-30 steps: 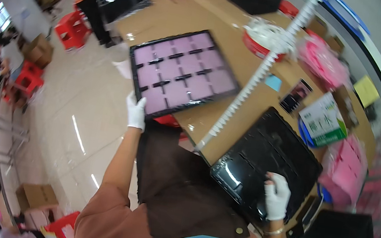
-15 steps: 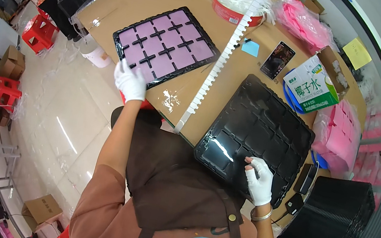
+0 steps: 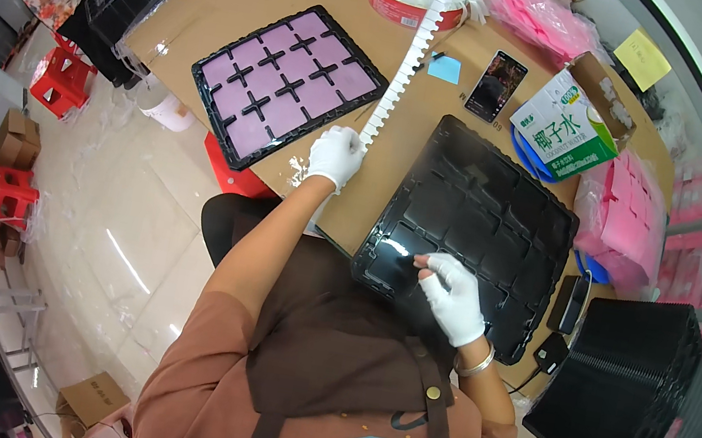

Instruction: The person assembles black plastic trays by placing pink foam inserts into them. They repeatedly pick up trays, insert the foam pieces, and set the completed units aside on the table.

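My left hand [image 3: 335, 157], in a white glove, is closed over the lower part of a long white toothed strip [image 3: 411, 62] lying across the table. Left of it lies a black tray [image 3: 235, 164] with lilac sheet pieces [image 3: 295, 70] between black cross-shaped dividers. My right hand [image 3: 451, 301], gloved with some fingertips bare, is over the near part of a second black tray [image 3: 483, 209] with moulded compartments. Its fingers are loosely bent with a small gap to the thumb, and nothing shows in them. Whether they touch the tray is unclear.
A red tub of white strips [image 3: 414, 9] stands at the back. To the right are a phone [image 3: 496, 85], a green-and-white carton [image 3: 564, 125], pink packs [image 3: 626, 209] and stacked black trays [image 3: 616, 384]. A red stool [image 3: 233, 172] stands by the table's left edge. Two people work farther left.
My left hand has moved right, from the lilac-filled tray's corner to the white toothed strip, and closed. My right hand has moved slightly left and up over the black tray. The view has shifted.
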`<state>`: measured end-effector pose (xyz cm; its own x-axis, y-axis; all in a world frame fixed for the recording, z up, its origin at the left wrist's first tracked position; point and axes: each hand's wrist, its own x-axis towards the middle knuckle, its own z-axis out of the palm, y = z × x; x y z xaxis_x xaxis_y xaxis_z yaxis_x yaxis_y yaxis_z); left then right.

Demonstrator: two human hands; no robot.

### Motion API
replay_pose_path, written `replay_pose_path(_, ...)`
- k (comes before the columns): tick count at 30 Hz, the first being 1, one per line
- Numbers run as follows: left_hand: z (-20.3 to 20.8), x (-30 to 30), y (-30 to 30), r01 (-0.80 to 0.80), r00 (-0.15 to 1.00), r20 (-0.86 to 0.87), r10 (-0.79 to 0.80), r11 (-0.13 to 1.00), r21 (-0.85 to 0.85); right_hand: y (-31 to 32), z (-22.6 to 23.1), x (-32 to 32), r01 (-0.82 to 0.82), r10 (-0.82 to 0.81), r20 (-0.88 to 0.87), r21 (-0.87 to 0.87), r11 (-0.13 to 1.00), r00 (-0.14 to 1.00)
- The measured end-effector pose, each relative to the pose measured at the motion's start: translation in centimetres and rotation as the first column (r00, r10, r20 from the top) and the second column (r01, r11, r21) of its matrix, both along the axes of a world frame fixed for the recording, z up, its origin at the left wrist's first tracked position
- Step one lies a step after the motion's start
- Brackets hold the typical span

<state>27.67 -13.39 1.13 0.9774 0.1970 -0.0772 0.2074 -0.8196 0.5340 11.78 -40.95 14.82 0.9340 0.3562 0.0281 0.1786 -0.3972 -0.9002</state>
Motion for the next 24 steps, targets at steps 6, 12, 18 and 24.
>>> replay_pose_path(6,1.2,1.1,0.5,0.033,0.999,0.023,-0.033,0.999,0.024,3.2,-0.8,2.1,0.041,0.054,-0.368,0.245,0.969,0.928)
replay_pose_path(12,3.5,-0.6,-0.4,0.051,0.998,-0.008,-0.064,0.854,-0.518,3.8,-1.5,3.6,0.225,-0.038,-0.507,0.314,0.922,0.861)
replay_pose_path(18,12.9,-6.6,-3.0,0.011,0.989,0.041,0.141,0.204,-0.979,7.3,-2.3,4.2,0.283,-0.027,-0.505,0.437,0.854,0.863)
replay_pose_path(24,13.4,-7.9,-2.8,0.002,0.965,0.071,0.251,0.264,-0.965,8.1,-2.4,4.5,0.334,-0.019,-0.532,0.503,0.797,0.846)
